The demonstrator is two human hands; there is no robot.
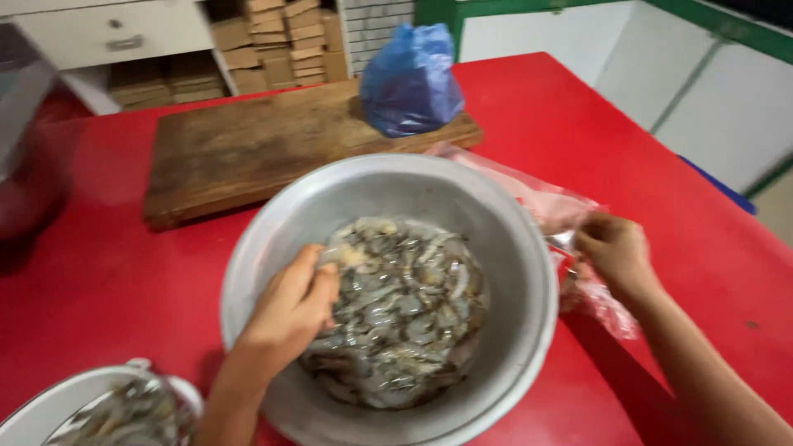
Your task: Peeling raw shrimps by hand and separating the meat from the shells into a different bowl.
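Now left hand [291, 307] grips shrimp block [396, 310] — long axis near-to-far.

A: We see a red table [578, 116]: big metal bowl [529, 272], wooden board [248, 149], pink plastic bag [545, 202].
B: We also note a second bowl [49, 409] bottom-left.

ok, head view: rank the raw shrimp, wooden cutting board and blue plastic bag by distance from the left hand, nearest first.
1. Raw shrimp: in the metal bowl, under the left hand, touching.
2. Wooden cutting board: behind the bowl.
3. Blue plastic bag: on the board's far right corner.
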